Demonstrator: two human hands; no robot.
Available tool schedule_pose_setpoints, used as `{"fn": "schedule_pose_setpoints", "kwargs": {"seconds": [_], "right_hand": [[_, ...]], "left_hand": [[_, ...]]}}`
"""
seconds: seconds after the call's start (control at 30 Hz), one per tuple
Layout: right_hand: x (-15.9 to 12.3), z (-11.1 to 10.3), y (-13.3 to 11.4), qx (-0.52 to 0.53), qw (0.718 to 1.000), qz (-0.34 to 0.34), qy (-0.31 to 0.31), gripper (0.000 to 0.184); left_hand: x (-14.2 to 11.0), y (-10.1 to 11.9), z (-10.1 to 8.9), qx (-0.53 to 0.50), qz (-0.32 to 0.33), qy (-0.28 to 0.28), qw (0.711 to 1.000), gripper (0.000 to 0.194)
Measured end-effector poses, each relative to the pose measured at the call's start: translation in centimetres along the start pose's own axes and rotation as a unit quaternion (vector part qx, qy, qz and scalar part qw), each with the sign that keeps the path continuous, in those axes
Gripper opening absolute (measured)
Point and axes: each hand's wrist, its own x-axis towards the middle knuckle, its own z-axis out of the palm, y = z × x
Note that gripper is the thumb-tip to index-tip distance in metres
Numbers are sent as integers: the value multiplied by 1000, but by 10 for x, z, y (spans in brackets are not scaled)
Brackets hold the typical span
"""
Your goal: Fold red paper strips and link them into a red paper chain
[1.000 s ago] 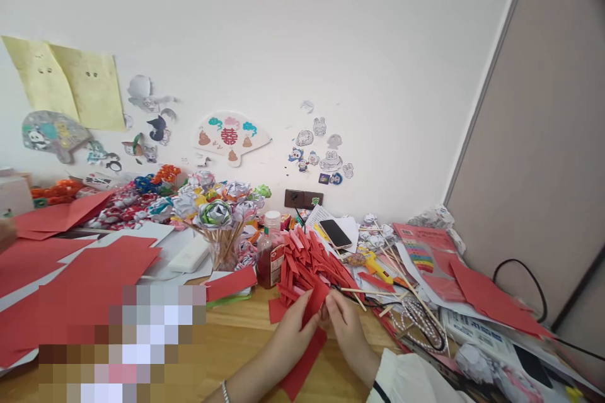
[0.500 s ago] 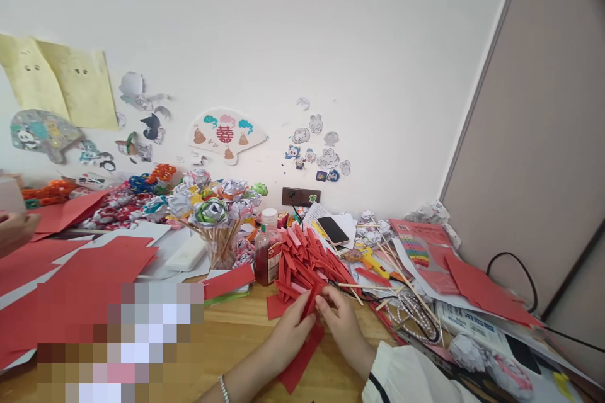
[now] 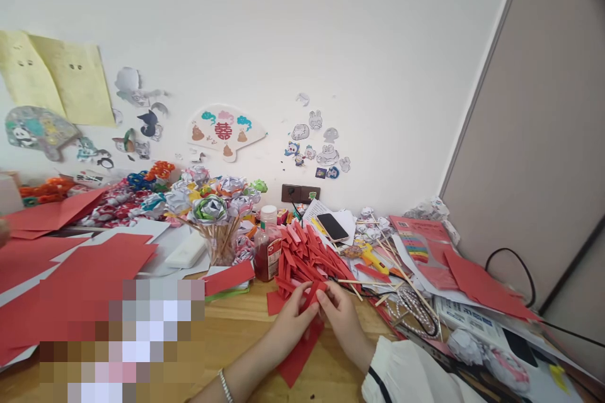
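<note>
Both my hands pinch a red paper strip (image 3: 316, 291) just in front of a pile of folded red paper strips (image 3: 309, 252). My left hand (image 3: 297, 313) grips it from the left, thumb against the paper. From the other side my right hand (image 3: 338, 308) closes its thumb and fingertips on the strip's upper right edge. Below my hands, a flat red strip (image 3: 299, 359) slants down to the left over the wooden table (image 3: 241, 334); whether it joins the held paper is hidden by my fingers.
Left of the pile stand a bottle of red liquid (image 3: 267, 249) and a cup of paper flowers (image 3: 220, 242). Red sheets (image 3: 113, 258) cover the left side. A phone (image 3: 332, 227), a yellow glue gun (image 3: 375, 259), sticks and bead strings (image 3: 409, 312) lie at right.
My fingers have shifted slightly on the strip, and its upper end now bends over toward the right thumb. Another person's hand at the far left has mostly left the view.
</note>
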Motion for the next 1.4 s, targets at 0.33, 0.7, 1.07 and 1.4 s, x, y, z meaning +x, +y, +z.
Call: {"fn": "schedule_pose_setpoints", "kwargs": {"seconds": [0.33, 0.7, 1.07, 1.4], "right_hand": [[1, -2, -1, 8, 999, 16, 36, 22], [1, -1, -6, 22, 999, 34, 26, 29], [1, -5, -6, 107, 993, 47, -15, 39], [2, -6, -7, 92, 994, 36, -36, 36]], "left_hand": [[-1, 14, -3, 73, 37, -5, 997, 33], [-6, 14, 0, 91, 46, -29, 994, 38], [-1, 10, 1, 13, 13, -53, 998, 44], [-3, 11, 3, 17, 5, -48, 999, 46]]}}
